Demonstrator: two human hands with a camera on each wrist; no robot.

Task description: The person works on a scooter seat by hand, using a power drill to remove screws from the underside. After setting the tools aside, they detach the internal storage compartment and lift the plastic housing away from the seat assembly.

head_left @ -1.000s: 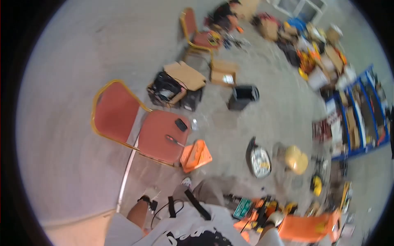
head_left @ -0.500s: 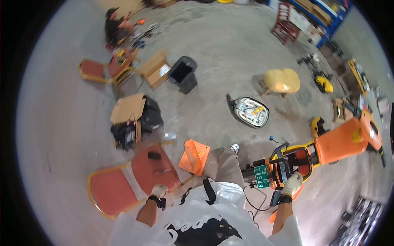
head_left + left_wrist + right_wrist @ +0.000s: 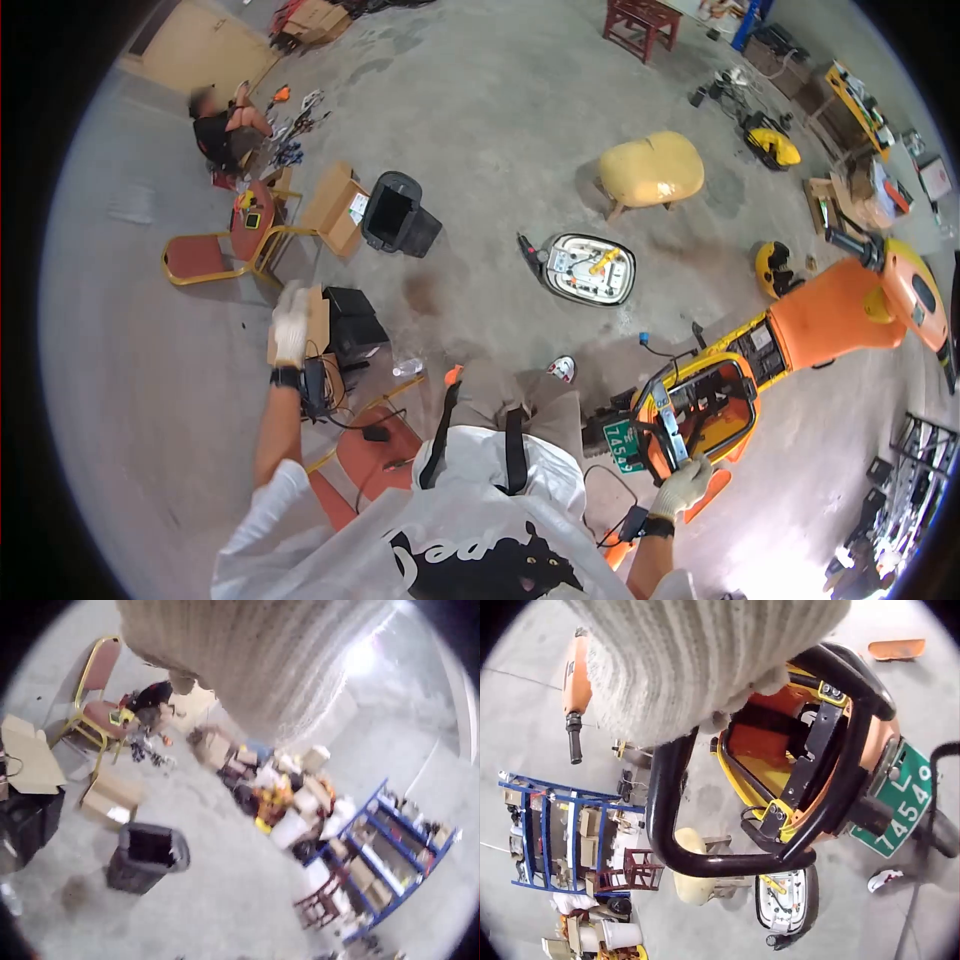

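My right hand (image 3: 684, 487), in a knitted off-white glove, holds the black tubular grab rail (image 3: 727, 864) at the back of an orange scooter (image 3: 835, 315). The right wrist view has the glove (image 3: 697, 667) covering part of the rail, most fingers hidden. Below the rail lies the scooter's open, seatless frame, with a green number plate (image 3: 622, 445) at its rear. My left hand (image 3: 291, 325), gloved too, reaches out at the left with fingers extended and nothing in them. In the head view it overlaps a cardboard box (image 3: 318, 325) beside a black bin-like container (image 3: 357, 325).
A red chair (image 3: 375, 455) stands close at my left. Ahead on the floor lie a white-lined oval shell (image 3: 592, 268), a yellow-topped stool (image 3: 652, 170) and a black bin (image 3: 400, 215). Farther left, a person (image 3: 225, 135) sits near another chair (image 3: 195, 258).
The head view has swung toward the scooter. My left hand has moved from beside the near chair's seat out forward and left. My right hand stays at the scooter's rear.
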